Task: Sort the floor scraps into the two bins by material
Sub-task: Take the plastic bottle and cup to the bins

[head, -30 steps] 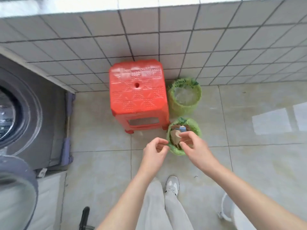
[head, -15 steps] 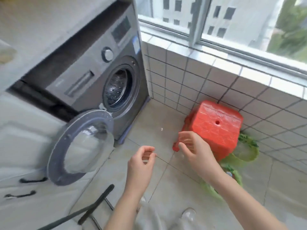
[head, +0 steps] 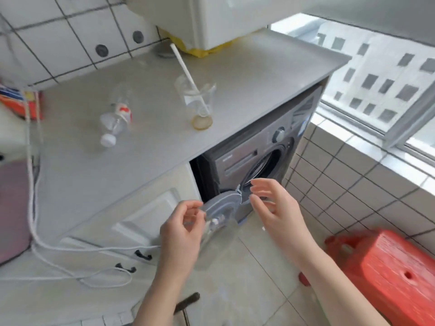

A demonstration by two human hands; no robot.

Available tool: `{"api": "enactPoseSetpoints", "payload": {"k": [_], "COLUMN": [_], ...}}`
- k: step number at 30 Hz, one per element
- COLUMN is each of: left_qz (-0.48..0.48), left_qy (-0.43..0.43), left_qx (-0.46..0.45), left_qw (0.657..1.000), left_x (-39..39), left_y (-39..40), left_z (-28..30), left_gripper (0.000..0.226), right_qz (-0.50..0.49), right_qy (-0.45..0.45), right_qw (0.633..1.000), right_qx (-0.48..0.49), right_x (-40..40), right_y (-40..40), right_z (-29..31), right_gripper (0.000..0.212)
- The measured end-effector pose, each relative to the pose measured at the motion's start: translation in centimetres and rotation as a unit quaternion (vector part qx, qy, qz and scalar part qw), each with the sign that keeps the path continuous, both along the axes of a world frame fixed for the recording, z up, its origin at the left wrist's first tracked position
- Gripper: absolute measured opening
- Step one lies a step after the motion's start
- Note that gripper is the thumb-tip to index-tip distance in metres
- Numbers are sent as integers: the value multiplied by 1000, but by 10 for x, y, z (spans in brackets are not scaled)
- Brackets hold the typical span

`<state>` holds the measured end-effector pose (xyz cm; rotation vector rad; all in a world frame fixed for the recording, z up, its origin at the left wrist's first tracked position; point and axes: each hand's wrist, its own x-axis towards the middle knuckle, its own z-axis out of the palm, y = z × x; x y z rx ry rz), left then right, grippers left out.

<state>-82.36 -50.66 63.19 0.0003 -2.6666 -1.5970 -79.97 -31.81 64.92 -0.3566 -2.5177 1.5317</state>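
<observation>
Scraps for sorting are not visible on the floor [head: 256, 274] in this view, and neither bin is in frame; only the red stool [head: 388, 274] shows at lower right. Left hand [head: 182, 228] and right hand [head: 274, 208] are raised side by side, apart from each other, in front of the open washing-machine door [head: 222, 208]. Both have the fingers loosely curled and parted, and neither grips anything. On the bench [head: 146, 147] above the washing machine [head: 263, 158] lie a clear plastic bottle [head: 115, 121] on its side, white cap toward the viewer, and an upright clear cup [head: 199, 102] holding a white straw [head: 187, 71]; a white cable [head: 31, 196] runs down the bench edge to the floor.

Judged stage: between items, with the person looking for the next piece of material. Whether the bottle or cup counts as part of the sorting cannot be told.

Risks from here, as judgement:
- The cup appears to hold a little liquid residue at its base; tipping it while lifting could spill it on the bench.
- The bottle, lying on its round side, may roll if nudged.
- The loose cable could snag a hand reaching across.
- The open door stands just ahead of the hands and could be knocked.
- The frame is motion-blurred, so small scraps may go unnoticed.
</observation>
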Motion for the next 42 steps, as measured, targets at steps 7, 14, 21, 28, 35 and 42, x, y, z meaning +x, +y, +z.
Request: {"api": "enactPoseSetpoints", "payload": {"k": [7, 14, 21, 28, 35, 42], "left_qz": [77, 148, 237, 222, 236, 234], "left_qy": [50, 116, 207, 93, 45, 49], "left_qx": [11, -55, -233, -236, -169, -79], "left_qw": [996, 981, 920, 941, 956, 968], "left_x": [-72, -152, -226, -262, -261, -226], "left_y": [-32, -47, -83, -104, -100, -92], "left_z": [27, 41, 46, 31, 28, 37], "left_gripper": [14, 20, 45, 80, 64, 62], "right_qz": [42, 68, 115, 121, 118, 113], "right_qy": [17, -12, 13, 54, 65, 90], "right_qw": [999, 997, 992, 988, 988, 987], "right_qx": [2, -22, -39, -78, -76, -69], "right_x": [-89, -183, -247, -265, -268, -249], "right_y": [-18, -16, -20, -29, -32, -30], "right_z": [19, 30, 28, 19, 18, 27], "right_gripper": [37, 86, 96, 93, 85, 83]}}
